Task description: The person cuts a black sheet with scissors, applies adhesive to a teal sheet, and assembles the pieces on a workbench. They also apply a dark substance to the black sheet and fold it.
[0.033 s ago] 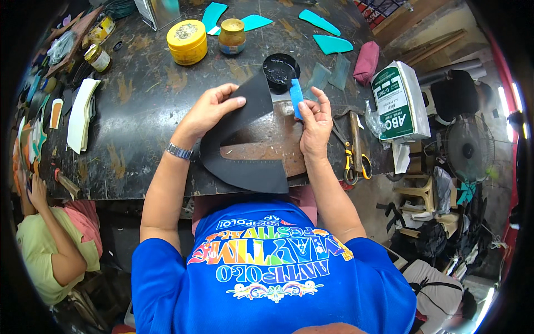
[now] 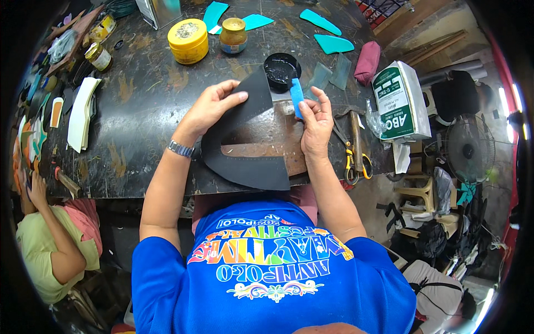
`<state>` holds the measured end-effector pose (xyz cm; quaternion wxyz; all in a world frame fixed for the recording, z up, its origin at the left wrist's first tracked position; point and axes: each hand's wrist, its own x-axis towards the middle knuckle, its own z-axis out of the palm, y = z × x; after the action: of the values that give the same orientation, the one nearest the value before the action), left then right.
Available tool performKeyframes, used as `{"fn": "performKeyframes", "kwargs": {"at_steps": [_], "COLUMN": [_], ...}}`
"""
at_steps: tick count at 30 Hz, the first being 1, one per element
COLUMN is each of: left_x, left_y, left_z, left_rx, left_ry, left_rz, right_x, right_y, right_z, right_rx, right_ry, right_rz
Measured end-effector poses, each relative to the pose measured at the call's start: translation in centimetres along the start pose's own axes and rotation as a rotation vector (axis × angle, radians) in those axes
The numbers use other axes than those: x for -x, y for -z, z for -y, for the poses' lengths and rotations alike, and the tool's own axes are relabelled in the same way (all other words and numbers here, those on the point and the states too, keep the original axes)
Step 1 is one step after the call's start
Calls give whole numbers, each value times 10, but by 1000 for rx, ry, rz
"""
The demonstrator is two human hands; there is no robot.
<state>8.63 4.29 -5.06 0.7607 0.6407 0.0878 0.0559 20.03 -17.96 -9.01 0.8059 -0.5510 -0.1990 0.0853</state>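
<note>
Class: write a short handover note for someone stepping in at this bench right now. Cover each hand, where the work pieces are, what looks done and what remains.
Left hand: pinching the upper edge of the black curved sheet piece, lifting it off the worn wooden board.
Right hand: gripping a blue brush beside the black round tin.
Scissors lie right of the board.
Done: cannot tell whether any coating is on.
Left: probably brushing the piece.

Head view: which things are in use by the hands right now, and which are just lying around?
In use:
left hand holding the curved black leather-like sheet
right hand holding the small blue brush-like tool
round black dish next to the tool

Lying about:
yellow round tin
yellow-handled scissors
teal cut pieces
green and white box
</note>
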Motion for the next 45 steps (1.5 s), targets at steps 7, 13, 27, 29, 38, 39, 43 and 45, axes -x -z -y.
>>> {"fn": "performKeyframes", "kwargs": {"at_steps": [7, 13, 27, 29, 38, 39, 43, 45], "left_x": [-4, 3, 2, 2, 2, 2, 2, 1], "left_y": [-2, -3, -3, -3, 0, 0, 2, 3], "left_z": [12, 22, 25, 26, 23, 23, 23, 24], "left_rx": [65, 50, -5, 1, 153, 158, 159, 177], "left_ry": [-48, -58, -99, -98, -60, -72, -71, -80], "left_rz": [-58, -63, -58, -55, -106, -107, -133, -149], "right_x": [2, -2, -14, -14, 12, 16, 28, 30], "right_y": [-3, -25, -40, -39, -29, -27, -22, -20], "right_z": [12, 34, 41, 41, 50, 50, 51, 51], "right_rx": [-52, 45, 86, 98, 167, 167, 127, 107], "right_ry": [-150, -35, -15, -29, -72, -83, -94, -114], "right_rz": [-26, 146, 210, 223, 258, 258, 252, 246]}}
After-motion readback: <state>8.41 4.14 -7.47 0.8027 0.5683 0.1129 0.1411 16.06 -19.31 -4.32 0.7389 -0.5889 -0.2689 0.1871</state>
